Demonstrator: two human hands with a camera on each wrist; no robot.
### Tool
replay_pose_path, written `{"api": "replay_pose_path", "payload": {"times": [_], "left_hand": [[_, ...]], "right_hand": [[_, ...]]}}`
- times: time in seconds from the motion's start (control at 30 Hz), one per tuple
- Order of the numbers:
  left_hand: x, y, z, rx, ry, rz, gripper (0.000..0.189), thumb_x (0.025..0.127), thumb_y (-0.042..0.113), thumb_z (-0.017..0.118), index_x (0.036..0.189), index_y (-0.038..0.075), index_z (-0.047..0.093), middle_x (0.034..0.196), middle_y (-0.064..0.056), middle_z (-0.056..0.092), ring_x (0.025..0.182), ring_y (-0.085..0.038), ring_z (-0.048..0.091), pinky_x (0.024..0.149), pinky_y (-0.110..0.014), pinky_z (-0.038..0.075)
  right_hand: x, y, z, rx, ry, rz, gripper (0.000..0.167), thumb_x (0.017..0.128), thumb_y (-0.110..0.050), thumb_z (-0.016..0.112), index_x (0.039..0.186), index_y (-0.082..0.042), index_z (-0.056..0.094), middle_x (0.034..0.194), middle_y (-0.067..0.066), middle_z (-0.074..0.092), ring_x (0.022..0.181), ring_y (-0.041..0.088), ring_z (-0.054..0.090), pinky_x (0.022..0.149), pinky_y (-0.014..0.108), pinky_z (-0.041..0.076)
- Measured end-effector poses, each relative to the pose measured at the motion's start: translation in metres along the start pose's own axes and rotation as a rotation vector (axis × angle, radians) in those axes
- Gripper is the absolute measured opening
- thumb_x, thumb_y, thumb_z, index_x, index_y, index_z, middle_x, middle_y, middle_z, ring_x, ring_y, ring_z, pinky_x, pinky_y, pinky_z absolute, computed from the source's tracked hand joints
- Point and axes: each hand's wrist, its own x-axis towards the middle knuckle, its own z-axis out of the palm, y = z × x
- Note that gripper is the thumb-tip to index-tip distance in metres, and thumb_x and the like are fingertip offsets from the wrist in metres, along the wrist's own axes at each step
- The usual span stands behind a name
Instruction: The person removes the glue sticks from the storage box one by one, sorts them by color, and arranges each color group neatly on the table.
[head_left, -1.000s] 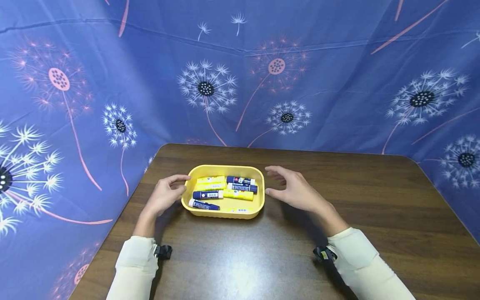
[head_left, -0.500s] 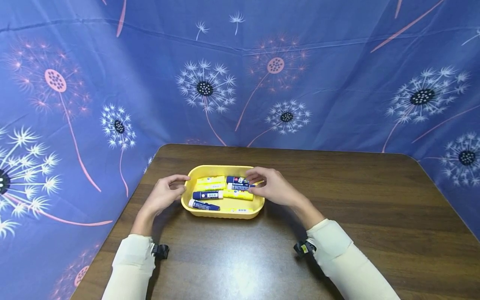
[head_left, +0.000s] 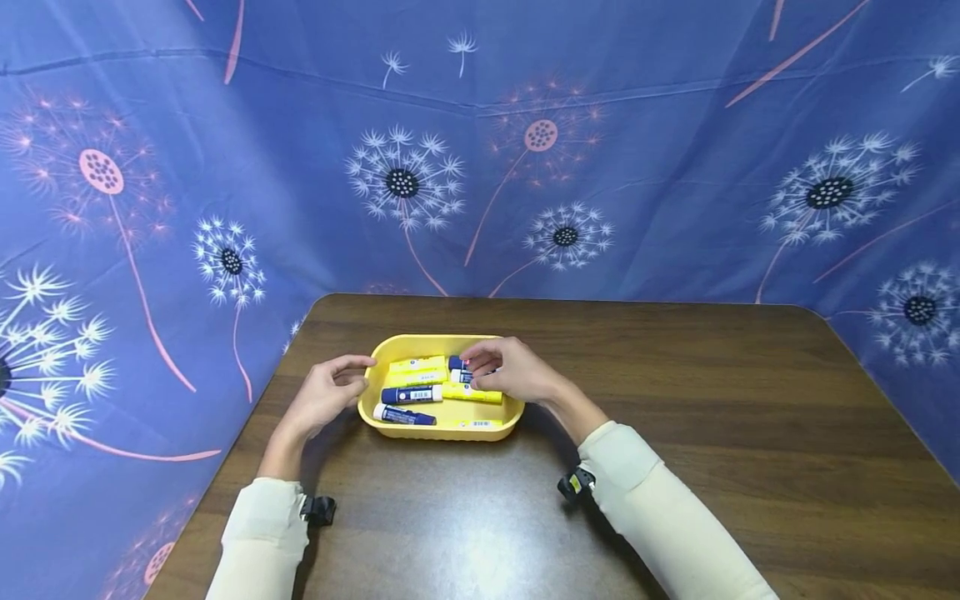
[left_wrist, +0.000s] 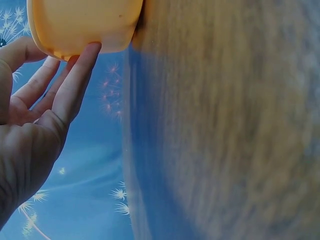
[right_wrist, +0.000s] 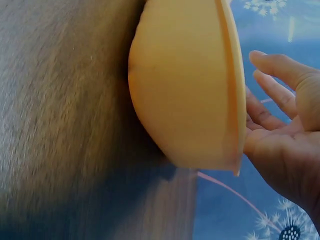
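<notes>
A yellow plastic tray (head_left: 442,433) holds several yellow glue sticks (head_left: 474,392) and dark blue ones with white ends, such as the blue glue stick (head_left: 405,415) lying at the front left. My left hand (head_left: 321,398) touches the tray's left end, and in the left wrist view its relaxed fingers lie against the outer wall (left_wrist: 90,25). Above the right half of the tray is my right hand (head_left: 521,371), fingers loosely bent and apart. It partly covers two blue glue sticks (head_left: 461,377). From the right wrist, the fingers show beyond the tray's rim (right_wrist: 235,90) with nothing between them.
The tray stands on a brown wooden table (head_left: 675,400), toward its far left part. A blue cloth with dandelion prints (head_left: 480,208) hangs behind and along the left side. Each wrist bears a small black camera (head_left: 318,510).
My right hand has moved left from beside the tray's right end to over the glue sticks. The left hand stays at the left end. The head view has shifted slightly.
</notes>
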Motion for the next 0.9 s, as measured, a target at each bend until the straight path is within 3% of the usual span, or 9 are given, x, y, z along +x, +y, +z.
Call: {"api": "replay_pose_path", "payload": {"times": [0.27, 0.5, 0.63, 0.9], "left_hand": [[-0.001, 0.000, 0.002, -0.019, -0.008, 0.005, 0.043, 0.098, 0.003, 0.057, 0.141, -0.004, 0.057, 0.139, -0.033, 0.060, 0.120, -0.034, 0.063, 0.076, -0.023, 0.059], [-0.001, -0.002, 0.001, -0.036, -0.013, -0.002, 0.044, 0.099, 0.004, 0.058, 0.142, -0.004, 0.056, 0.141, -0.032, 0.058, 0.124, -0.037, 0.062, 0.079, -0.025, 0.060], [-0.001, -0.004, 0.000, -0.048, -0.019, -0.004, 0.043, 0.099, 0.003, 0.058, 0.142, -0.003, 0.056, 0.141, -0.032, 0.058, 0.123, -0.036, 0.062, 0.079, -0.024, 0.060], [0.000, -0.007, -0.001, -0.101, -0.049, 0.007, 0.044, 0.101, 0.004, 0.058, 0.144, -0.004, 0.054, 0.144, -0.033, 0.054, 0.121, -0.028, 0.065, 0.085, -0.029, 0.062]], "right_hand": [[0.009, -0.001, 0.013, -0.126, -0.042, 0.011, 0.045, 0.084, 0.007, 0.073, 0.129, 0.006, 0.066, 0.116, 0.026, 0.072, 0.110, 0.036, 0.069, 0.090, 0.031, 0.061], [0.011, -0.004, 0.021, -0.299, -0.041, 0.059, 0.046, 0.081, 0.006, 0.076, 0.127, -0.001, 0.071, 0.113, 0.019, 0.076, 0.105, 0.029, 0.072, 0.087, 0.032, 0.061], [0.011, -0.008, 0.026, -0.344, -0.068, 0.117, 0.047, 0.082, 0.005, 0.076, 0.128, -0.006, 0.072, 0.116, 0.017, 0.077, 0.105, 0.025, 0.073, 0.085, 0.032, 0.060], [0.013, -0.007, 0.035, -0.420, -0.077, 0.125, 0.048, 0.081, 0.006, 0.075, 0.126, -0.010, 0.074, 0.114, 0.013, 0.077, 0.112, 0.025, 0.070, 0.095, 0.039, 0.058]]}}
